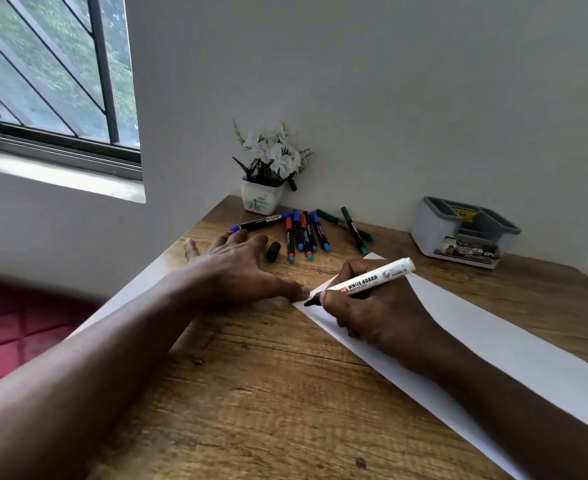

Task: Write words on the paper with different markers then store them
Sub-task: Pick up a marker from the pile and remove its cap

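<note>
My right hand (pixel 365 313) grips the white marker (pixel 368 280), its black tip on the paper (pixel 493 344). My left hand (pixel 237 268) lies flat, fingers spread, thumb pinning the paper's corner. More markers (pixel 306 232) lie behind.

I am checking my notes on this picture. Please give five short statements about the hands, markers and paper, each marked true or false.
1. The right hand holds a white marker, its tip at the paper's corner. True.
2. The black cap is on that marker. False: it lies on the table beside the left hand.
3. The left hand grips a marker. False: it lies flat, holding nothing.
4. The other markers stand in the grey box. False: they lie near the flower pot.
5. The paper shows no writing. True.
</note>
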